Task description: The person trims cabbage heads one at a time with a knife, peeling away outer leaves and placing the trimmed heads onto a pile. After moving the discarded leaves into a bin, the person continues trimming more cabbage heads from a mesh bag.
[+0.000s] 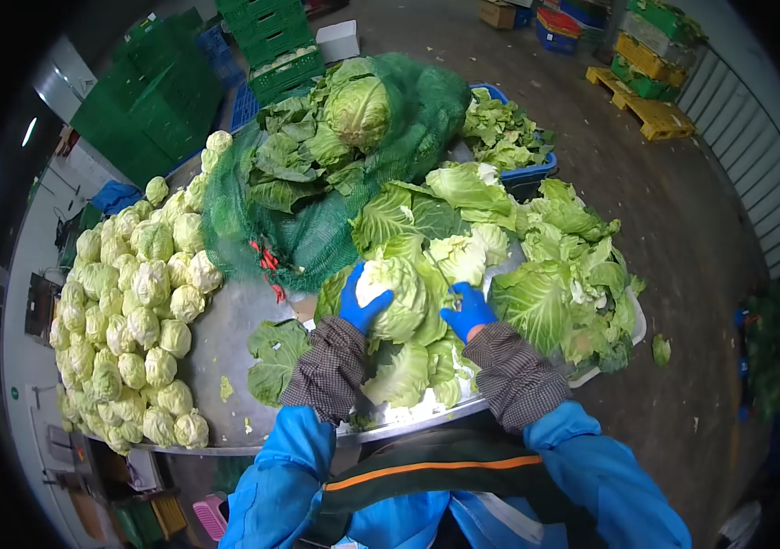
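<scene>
My left hand (pixel 362 303), in a blue glove, grips the left side of a pale green cabbage (pixel 399 295) at the front of the metal table. To the right of it, my gloved right hand (pixel 469 309) is closed on a thin knife (pixel 440 270), its narrow blade pointing up and left beside the head. Loose cabbage leaves (pixel 406 373) lie under and in front of the cabbage. A dark outer leaf (pixel 277 360) rests by my left sleeve.
Trimmed cabbages (pixel 141 325) are piled on the table's left. Behind, a green mesh sack (pixel 317 240) holds untrimmed heads. Leaves are heaped at right (pixel 536 297), and a blue crate (pixel 536 170) of leaves stands beyond. Green crates (pixel 273 46) are stacked at the back.
</scene>
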`<action>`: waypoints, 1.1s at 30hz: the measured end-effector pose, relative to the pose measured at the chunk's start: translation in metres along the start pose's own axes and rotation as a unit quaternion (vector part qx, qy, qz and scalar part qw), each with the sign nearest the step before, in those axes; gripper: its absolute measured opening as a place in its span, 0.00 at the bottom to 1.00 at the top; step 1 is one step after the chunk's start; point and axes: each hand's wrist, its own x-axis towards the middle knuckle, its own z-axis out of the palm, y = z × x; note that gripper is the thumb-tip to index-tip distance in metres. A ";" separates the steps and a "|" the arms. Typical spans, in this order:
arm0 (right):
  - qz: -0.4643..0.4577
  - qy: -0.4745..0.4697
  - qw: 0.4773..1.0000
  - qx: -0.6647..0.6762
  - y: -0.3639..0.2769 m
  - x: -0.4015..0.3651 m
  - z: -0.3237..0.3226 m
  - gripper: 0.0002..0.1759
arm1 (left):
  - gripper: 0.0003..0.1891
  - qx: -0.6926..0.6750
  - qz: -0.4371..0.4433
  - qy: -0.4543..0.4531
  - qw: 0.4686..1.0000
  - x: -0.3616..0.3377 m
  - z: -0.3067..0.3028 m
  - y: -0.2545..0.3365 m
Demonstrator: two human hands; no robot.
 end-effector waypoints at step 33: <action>-0.065 -0.031 0.997 0.011 -0.042 -0.002 -0.013 0.38 | 0.53 0.276 0.031 -0.025 0.960 0.015 0.005 0.061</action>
